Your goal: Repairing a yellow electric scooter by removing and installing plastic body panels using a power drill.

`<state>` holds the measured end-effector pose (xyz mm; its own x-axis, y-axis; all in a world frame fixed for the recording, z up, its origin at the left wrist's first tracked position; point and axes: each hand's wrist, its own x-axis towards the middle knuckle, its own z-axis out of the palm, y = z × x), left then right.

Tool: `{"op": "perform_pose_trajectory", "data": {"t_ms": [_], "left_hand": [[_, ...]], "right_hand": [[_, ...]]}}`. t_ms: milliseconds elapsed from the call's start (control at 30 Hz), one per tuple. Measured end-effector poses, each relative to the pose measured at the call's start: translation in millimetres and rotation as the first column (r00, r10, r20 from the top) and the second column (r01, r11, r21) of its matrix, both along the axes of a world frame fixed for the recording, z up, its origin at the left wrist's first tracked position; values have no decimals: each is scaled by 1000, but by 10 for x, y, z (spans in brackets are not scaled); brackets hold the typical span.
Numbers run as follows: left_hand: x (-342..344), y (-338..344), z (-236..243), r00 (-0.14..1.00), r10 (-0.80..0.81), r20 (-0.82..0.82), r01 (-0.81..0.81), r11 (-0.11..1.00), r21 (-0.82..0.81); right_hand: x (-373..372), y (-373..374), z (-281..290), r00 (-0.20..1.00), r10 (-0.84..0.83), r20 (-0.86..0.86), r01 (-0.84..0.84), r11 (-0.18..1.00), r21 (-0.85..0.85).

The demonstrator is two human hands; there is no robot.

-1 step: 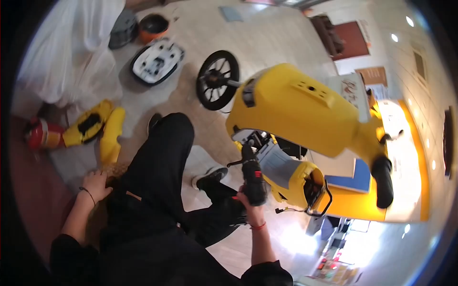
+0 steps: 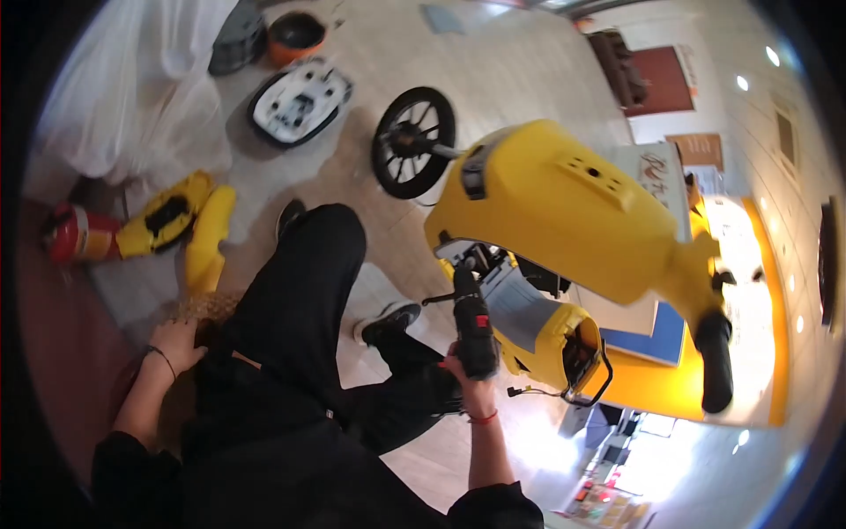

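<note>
I judge the scooter [image 2: 546, 234], ahead and to the right, only partly assembled: its big yellow shell [image 2: 564, 198] is on, inner parts show in the gap below, and two panels [image 2: 210, 245] lie apart on the floor at left; what remains I cannot tell. My right hand [image 2: 471, 381] is wrapped around the drill [image 2: 477, 335], nose toward that gap; whether its tip touches anything I cannot make out; my left hand [image 2: 179, 344] rests loosely spread, pinching nothing visible. An extinguisher [image 2: 77, 234] lies beside the panels; a white part [image 2: 298, 104] sits near the wheel [image 2: 412, 141]; the shell overhangs the gap, narrowing access; a loose cable [image 2: 533, 391] hangs nearby.
</note>
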<state>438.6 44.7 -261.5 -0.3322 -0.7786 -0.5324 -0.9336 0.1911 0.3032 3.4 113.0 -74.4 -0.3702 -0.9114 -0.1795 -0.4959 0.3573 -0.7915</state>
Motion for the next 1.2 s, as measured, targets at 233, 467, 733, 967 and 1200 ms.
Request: {"op": "perform_pose_trajectory", "data": {"t_ms": [233,467,733,967,1200], "left_hand": [[-259,159,-372,973,-94,210,109,992,-63],[-363,206,-120,974,12,228,5,997,-71],[-584,-59,-177,954,262,146,-281,950,134],[-2001,-1192,-301,-361,842,-401,-566,144,812],[-1823,-1291,413,20,670,-743,-120,739,663]], "right_hand": [[-363,-978,-14,963,252,-101,-196,904,380],[-665,-1435,-699,929,361,-84,-281,834,475],[-710,-1328,-1282,995,-67,77,-5,723,691],[-641,-1228,-1245,949,-145,279,-97,711,697],[-329,-1202,-1076,907,-114,405,-180,765,619]]}}
